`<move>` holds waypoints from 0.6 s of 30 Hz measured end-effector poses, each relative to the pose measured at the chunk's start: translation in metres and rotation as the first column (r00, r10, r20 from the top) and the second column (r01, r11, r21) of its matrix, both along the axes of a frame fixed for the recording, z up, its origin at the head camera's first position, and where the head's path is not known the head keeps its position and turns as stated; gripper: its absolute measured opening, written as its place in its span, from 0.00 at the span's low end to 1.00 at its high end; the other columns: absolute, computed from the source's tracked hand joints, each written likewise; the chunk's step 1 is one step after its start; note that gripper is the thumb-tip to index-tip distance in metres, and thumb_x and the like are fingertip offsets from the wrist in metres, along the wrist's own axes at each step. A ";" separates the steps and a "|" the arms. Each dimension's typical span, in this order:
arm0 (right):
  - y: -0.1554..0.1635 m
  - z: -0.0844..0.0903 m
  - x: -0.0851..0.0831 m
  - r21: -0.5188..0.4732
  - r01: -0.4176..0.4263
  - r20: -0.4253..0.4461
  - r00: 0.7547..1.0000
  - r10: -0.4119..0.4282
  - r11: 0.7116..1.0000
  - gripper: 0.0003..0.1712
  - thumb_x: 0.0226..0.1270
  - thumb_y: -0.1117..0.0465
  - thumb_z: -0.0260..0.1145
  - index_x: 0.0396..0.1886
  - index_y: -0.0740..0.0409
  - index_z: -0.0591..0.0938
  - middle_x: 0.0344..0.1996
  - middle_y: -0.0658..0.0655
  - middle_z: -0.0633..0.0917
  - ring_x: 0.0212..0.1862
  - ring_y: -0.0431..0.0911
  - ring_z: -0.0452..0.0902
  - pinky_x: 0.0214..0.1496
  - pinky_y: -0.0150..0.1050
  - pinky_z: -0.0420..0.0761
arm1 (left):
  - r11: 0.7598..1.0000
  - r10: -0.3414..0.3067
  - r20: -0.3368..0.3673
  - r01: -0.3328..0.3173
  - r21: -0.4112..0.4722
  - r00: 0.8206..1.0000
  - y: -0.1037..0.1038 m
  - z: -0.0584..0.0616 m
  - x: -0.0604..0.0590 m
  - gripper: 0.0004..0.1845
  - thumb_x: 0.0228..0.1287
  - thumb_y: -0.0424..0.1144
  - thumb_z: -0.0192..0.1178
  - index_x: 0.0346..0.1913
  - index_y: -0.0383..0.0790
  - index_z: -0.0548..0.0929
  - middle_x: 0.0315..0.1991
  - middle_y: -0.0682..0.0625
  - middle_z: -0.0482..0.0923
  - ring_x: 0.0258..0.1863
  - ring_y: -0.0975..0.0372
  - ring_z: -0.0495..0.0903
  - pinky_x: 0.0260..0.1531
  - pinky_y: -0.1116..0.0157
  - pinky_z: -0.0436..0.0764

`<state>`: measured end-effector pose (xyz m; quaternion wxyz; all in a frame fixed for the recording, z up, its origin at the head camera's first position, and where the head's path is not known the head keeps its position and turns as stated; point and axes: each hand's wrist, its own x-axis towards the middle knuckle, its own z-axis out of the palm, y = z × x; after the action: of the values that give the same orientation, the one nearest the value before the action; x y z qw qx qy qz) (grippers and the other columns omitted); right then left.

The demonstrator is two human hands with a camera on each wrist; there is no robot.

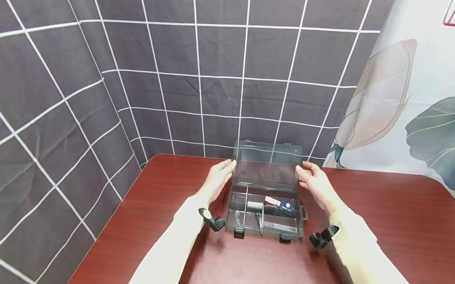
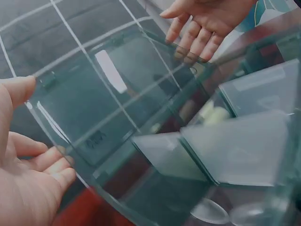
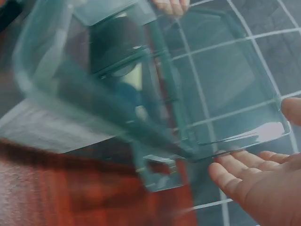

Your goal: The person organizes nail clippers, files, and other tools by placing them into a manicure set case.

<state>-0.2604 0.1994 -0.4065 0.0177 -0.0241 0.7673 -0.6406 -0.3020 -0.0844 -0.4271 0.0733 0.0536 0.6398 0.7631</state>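
A see-through greenish plastic compartment box (image 1: 252,229) stands on the table with its hinged lid (image 1: 266,168) raised upright at the back. My left hand (image 1: 218,177) is at the lid's left edge, thumb and fingertips right at the rim. At the opposite edge is my right hand (image 1: 317,186); in the right wrist view its fingers (image 3: 235,174) lie loosely extended along the lid's side. Dividers split the box. Inside are a dark blue item (image 1: 286,206), a pinkish-white piece (image 1: 273,201), thin sticks (image 1: 259,220) and clear oval pieces (image 2: 210,211).
The reddish-brown wooden table (image 1: 155,226) extends around the box. Behind it hangs a dark grey cloth (image 1: 219,91) with a white grid, and a leaf-patterned curtain (image 1: 387,129) at the right. Two black latches (image 1: 285,238) jut from the box's front; a loop (image 1: 304,212) sticks out on its right.
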 end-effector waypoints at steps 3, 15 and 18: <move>-0.003 0.010 0.005 0.056 0.001 -0.060 0.998 0.002 0.998 0.39 0.72 0.52 0.52 0.70 0.70 0.48 0.64 0.75 0.60 0.64 0.62 0.59 0.64 0.53 0.63 | 0.997 0.023 -0.083 -0.030 -0.077 0.996 0.000 0.010 0.003 0.32 0.64 0.42 0.57 0.66 0.29 0.62 0.64 0.37 0.64 0.63 0.52 0.63 0.63 0.57 0.62; -0.008 0.035 0.040 0.316 0.063 -0.308 0.951 0.039 0.947 0.30 0.69 0.54 0.57 0.66 0.61 0.63 0.57 0.69 0.71 0.59 0.58 0.68 0.62 0.47 0.67 | 0.993 -0.007 -0.422 -0.042 -0.107 0.907 -0.006 0.044 0.036 0.18 0.65 0.36 0.57 0.57 0.34 0.75 0.52 0.44 0.78 0.54 0.58 0.74 0.56 0.65 0.70; -0.008 0.034 0.052 0.350 0.064 -0.339 0.939 0.063 0.935 0.28 0.69 0.55 0.58 0.65 0.59 0.65 0.55 0.64 0.74 0.53 0.53 0.73 0.53 0.30 0.72 | 0.986 -0.057 -0.479 -0.026 -0.164 0.876 -0.008 0.051 0.053 0.17 0.65 0.35 0.57 0.55 0.34 0.76 0.51 0.44 0.78 0.54 0.58 0.75 0.56 0.63 0.72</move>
<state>-0.2084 0.1912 -0.3730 -0.1131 -0.1323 0.8616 -0.4769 -0.2492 -0.0921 -0.3766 -0.0778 0.2405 0.6985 0.6694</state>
